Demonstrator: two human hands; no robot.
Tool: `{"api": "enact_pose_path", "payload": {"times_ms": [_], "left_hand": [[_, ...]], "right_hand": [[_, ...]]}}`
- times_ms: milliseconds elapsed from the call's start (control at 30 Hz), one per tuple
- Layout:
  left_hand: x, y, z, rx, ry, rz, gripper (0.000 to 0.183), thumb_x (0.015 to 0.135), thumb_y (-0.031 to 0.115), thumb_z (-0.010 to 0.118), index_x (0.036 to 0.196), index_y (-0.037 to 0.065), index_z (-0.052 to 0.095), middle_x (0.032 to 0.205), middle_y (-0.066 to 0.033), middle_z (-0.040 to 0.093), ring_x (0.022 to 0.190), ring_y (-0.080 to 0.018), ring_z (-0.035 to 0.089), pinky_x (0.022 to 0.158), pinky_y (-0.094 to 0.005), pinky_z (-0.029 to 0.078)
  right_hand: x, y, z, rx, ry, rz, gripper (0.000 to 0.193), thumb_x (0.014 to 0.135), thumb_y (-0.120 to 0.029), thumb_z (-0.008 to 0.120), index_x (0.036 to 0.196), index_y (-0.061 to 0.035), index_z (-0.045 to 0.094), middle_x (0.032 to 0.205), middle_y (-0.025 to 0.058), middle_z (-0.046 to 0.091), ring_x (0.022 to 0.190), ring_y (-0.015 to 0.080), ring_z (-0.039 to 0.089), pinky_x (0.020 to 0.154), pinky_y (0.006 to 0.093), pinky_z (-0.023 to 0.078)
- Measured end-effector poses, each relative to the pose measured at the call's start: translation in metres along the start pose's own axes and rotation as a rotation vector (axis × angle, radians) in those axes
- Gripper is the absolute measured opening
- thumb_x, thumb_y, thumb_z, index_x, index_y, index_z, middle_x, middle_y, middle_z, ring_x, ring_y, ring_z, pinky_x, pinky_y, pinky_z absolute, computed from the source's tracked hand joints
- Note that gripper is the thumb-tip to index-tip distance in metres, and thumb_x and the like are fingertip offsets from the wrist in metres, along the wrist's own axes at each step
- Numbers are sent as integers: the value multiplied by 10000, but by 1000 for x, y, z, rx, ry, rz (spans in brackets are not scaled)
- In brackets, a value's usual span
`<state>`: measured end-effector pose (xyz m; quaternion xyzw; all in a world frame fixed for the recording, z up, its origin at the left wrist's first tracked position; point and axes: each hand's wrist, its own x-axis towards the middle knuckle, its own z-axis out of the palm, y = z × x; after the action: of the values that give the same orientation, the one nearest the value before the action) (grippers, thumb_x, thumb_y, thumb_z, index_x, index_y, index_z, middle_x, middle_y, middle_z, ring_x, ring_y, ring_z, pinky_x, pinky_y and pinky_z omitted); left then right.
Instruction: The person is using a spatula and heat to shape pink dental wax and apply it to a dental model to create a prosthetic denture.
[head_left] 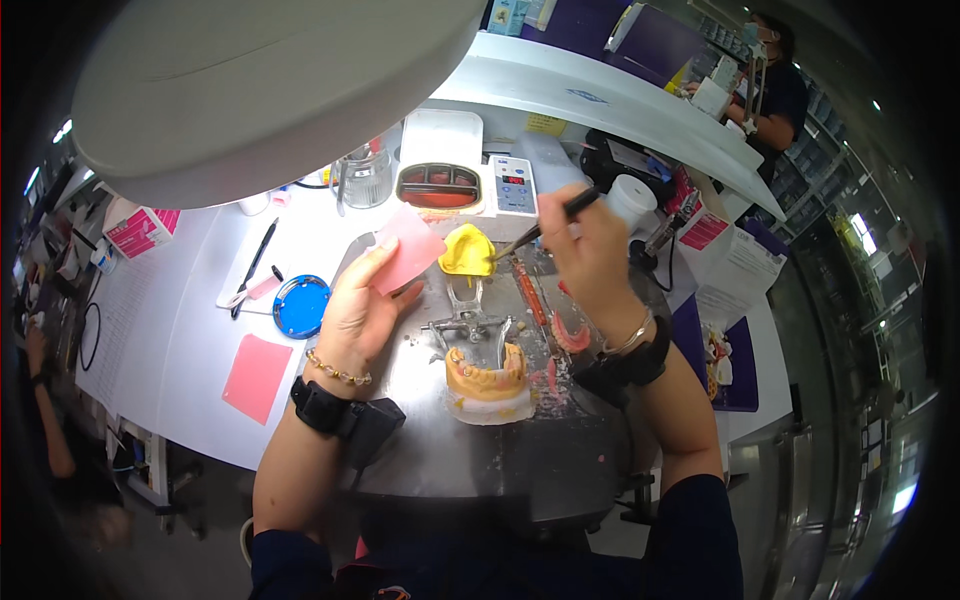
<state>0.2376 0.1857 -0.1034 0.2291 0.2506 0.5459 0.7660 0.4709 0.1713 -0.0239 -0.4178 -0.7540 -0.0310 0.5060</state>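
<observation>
My left hand (350, 315) is closed on a pink wax sheet (412, 252), tilted up between thumb and fingers. In my right hand (588, 255) is a slim tool with a black handle (580, 202). Its dark tip is at the right edge of a yellow dental cast (467, 250); whether it touches cannot be told. That cast is on the raised part of a metal articulator (470, 327). Closer to me, a tan dental model (485, 378) with teeth stands on a white base. A pink denture piece with teeth (572, 336) lies below my right hand.
Another pink wax sheet (257, 378) and a blue round dish (301, 307) lie left. Behind stand a glass jar (366, 178), a wax heater (440, 188) and its control panel (515, 185). A large lamp head (270, 95) hangs overhead. A purple tray (741, 370) sits right.
</observation>
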Motion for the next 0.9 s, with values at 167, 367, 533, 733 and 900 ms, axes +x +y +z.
{"api": "enact_pose_path", "payload": {"times_ms": [167, 367, 533, 733, 900], "left_hand": [[-4, 5, 3, 48, 15, 61, 384, 832, 246, 665, 1170, 114, 538, 1125, -36, 594, 1068, -189, 520, 951, -434, 364], [-4, 4, 9, 58, -15, 70, 369, 847, 236, 648, 1174, 104, 538, 1134, -38, 592, 1075, -173, 521, 947, -405, 373], [-5, 4, 6, 60, -24, 83, 349, 854, 222, 638, 1164, 93, 545, 1135, -43, 593, 1073, -168, 526, 949, -399, 374], [-11, 6, 16, 84, -26, 101, 311, 857, 208, 633, 1118, 55, 562, 1087, -47, 603, 1031, -143, 534, 932, -348, 383], [-9, 4, 21, 169, -81, 138, 277, 848, 192, 641, 1054, 10, 602, 1011, -54, 631, 958, -117, 563, 898, -274, 404]], "right_hand": [[46, 58, -63, -542, 282, 158, 226, 898, -268, 560, 783, -75, 588, 629, 71, 599, 614, 271, 578, 582, 352, 423], [32, 144, -90, -1097, 119, 111, 358, 914, -376, 491, 822, -56, 622, 651, 117, 630, 676, 307, 611, 738, 407, 415], [32, 157, -88, -1189, 108, 182, 372, 906, -393, 498, 825, -54, 629, 663, 126, 635, 700, 306, 615, 753, 402, 408], [33, 163, -94, -1108, 18, 302, 354, 881, -393, 533, 936, -56, 628, 764, 152, 651, 805, 312, 610, 813, 427, 383], [25, 114, -72, -1165, 256, 18, 493, 847, -257, 600, 1266, -38, 459, 1017, 135, 631, 971, 300, 589, 892, 427, 370]]}}
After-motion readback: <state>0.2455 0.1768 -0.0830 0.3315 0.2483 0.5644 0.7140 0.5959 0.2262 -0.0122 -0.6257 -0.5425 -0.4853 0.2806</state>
